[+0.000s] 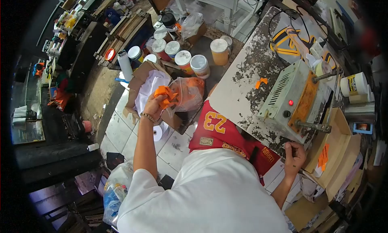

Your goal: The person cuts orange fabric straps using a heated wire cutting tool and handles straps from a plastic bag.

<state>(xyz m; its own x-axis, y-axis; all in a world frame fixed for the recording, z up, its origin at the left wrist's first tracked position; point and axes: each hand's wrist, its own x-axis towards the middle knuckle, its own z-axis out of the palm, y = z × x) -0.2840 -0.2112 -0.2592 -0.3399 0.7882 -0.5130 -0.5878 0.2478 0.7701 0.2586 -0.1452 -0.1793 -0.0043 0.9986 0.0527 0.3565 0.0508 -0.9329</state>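
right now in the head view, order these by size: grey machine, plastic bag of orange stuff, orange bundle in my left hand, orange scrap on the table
Largest first:
1. Grey machine
2. Plastic bag of orange stuff
3. Orange bundle in your left hand
4. Orange scrap on the table

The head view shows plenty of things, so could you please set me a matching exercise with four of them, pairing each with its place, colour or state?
Column one:
1. Left hand
2. Right hand
3. Shorts
4. Machine

Column two:
A. Red, marked with the number 23
B. Standing on the table, with a red light showing
C. Holding orange pieces
D. Down at the table's edge, fingers bent

Right pairs: 1-C, 2-D, 3-A, 4-B
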